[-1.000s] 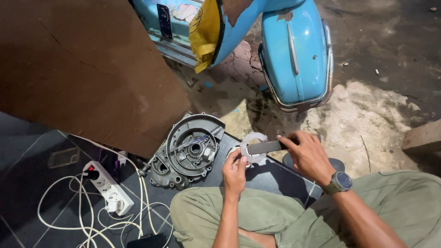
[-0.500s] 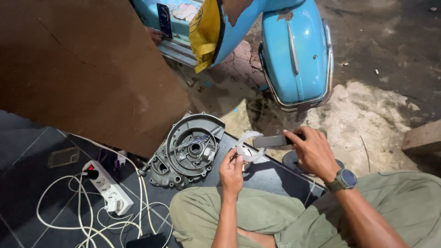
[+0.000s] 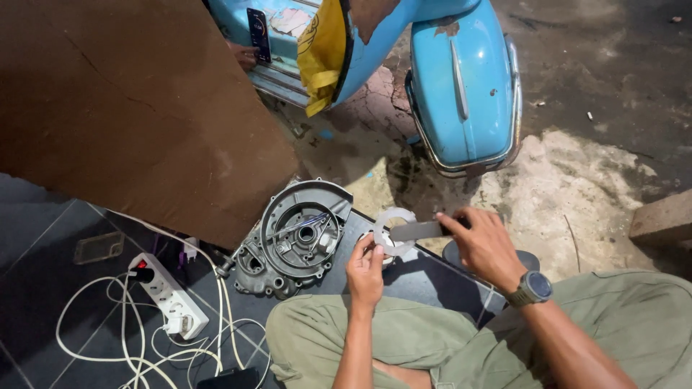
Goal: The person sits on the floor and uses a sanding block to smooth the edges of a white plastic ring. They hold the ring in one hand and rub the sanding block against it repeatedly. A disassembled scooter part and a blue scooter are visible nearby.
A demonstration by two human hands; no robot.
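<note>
Left hand (image 3: 366, 268): clenched on the lower edge of a pale ring gasket (image 3: 394, 231), pinching it upright over the lap so its face meets the blade.
Right hand (image 3: 484, 246): wrapped around the handle of a flat scraper blade (image 3: 420, 230), laid across the ring's right side, apparently for trimming or scraping the edge.
Ring gasket: held in the air between both hands, just right of the engine case, above the dark slab (image 3: 432, 282).
Engine case (image 3: 295, 239): grey cast aluminium cover, lying open side up on the dark slab's left end, within easy reach of the left hand.
Power strip (image 3: 169, 295): white, on the tiled floor to the left, red switch showing, white cables (image 3: 115, 338) looped about it.
Brown board (image 3: 137, 108): large, leaning over the upper left, hiding the floor behind.
Scooter (image 3: 461, 79): light blue body, parked just ahead, with a yellow rag (image 3: 323, 54) hanging off it.
Wristwatch (image 3: 533, 289): dark, on the right wrist.
Trousers (image 3: 404, 346): olive, knees drawn up as a rest for the forearms.
</note>
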